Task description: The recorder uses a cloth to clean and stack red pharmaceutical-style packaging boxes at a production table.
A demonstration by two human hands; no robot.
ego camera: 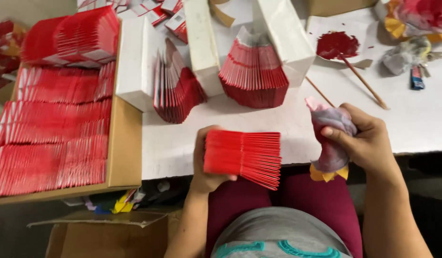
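Your left hand (207, 165) is clamped on the fanned red card stack (244, 157) at the worktop's (421, 124) near edge; your right hand (366, 138) grips a stained rag (332, 136). A loose pinch could let cards slide off, and the rag could smear colour.

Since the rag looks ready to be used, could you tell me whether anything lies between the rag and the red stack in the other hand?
Nothing visible does. The right hand holds the rag just right of the red stack gripped by the left hand; only open air lies between them.
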